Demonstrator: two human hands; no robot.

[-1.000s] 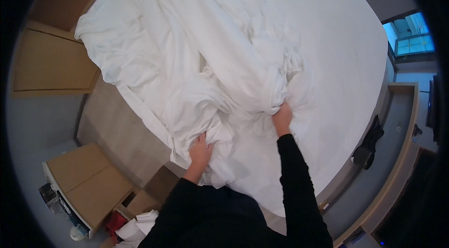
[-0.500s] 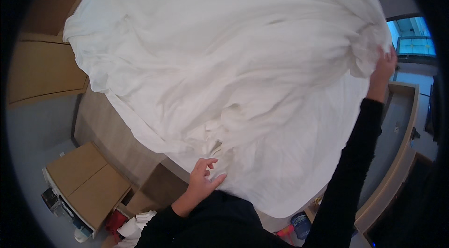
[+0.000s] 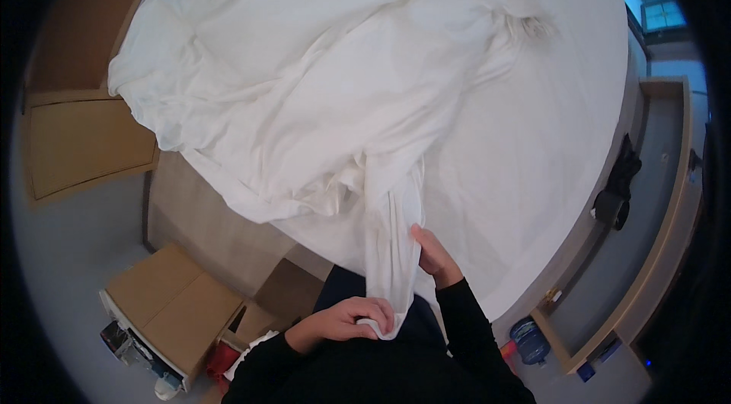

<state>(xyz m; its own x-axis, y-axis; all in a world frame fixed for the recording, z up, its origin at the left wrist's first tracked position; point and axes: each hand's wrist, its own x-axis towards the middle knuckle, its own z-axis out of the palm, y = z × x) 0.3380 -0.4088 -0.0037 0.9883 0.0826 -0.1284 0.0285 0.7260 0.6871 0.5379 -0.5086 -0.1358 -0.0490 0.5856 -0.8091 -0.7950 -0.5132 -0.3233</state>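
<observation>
Both hands gather a drawn-out strip of white sheet at the near edge of the bed.

Left hand sits close to the body, fingers curled shut around the bunched tail end of the strip; right hand is higher up, fingers partly closed on the strip's right side, thumb tip hidden behind cloth. The rest of the sheet lies rumpled across the mattress, one corner hanging off the far left side. Cloth looks light, limp and a bit slippery: likely no stiffness to push with, so best held by pinching a hem or a bunched fold. Open room ahead over the bed; tighter to the left, where cardboard boxes stand near the bed foot. On the right a wooden ledge runs just beside the mattress edge, with a blue water bottle on the floor.
</observation>
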